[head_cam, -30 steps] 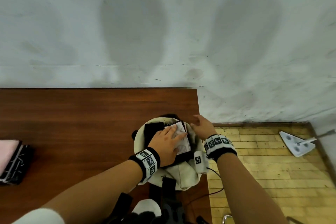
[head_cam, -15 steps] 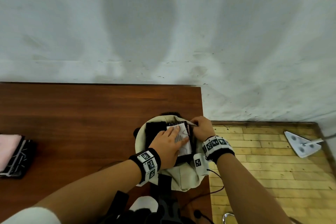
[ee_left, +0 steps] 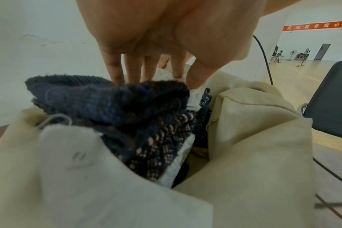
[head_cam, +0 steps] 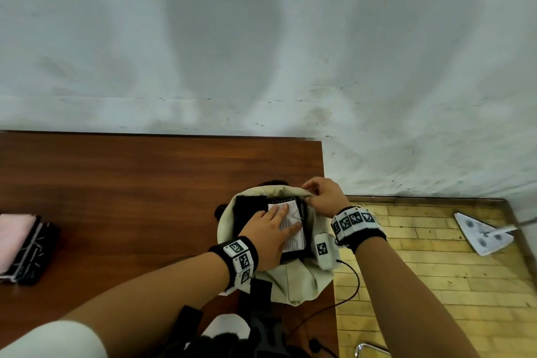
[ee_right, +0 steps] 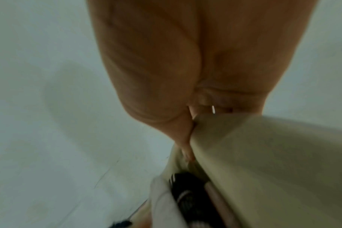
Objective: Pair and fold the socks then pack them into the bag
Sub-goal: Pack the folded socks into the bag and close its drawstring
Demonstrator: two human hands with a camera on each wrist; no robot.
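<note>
A beige cloth bag (head_cam: 302,282) stands open at the table's right edge, with dark folded socks inside. My left hand (head_cam: 273,229) lies flat with straight fingers on a white patterned sock pair (head_cam: 295,237) at the top of the bag's contents. In the left wrist view those fingers (ee_left: 115,69) press down behind a dark navy knitted sock (ee_left: 127,104), with the bag (ee_left: 254,138) around it. My right hand (head_cam: 322,195) pinches the bag's far rim; the right wrist view shows the thumb and fingers closed on the beige rim (ee_right: 244,138).
Folded pink and black patterned socks (head_cam: 23,244) lie stacked at the left edge of the brown table (head_cam: 145,183). A white wall rises behind. A wooden floor with a white triangular mop head (head_cam: 482,232) is to the right. A black cable (head_cam: 351,279) hangs off the table edge.
My right hand has moved from beside the bag onto its far rim and taken hold of it. My left hand stays pressed on the white sock pair in the bag.
</note>
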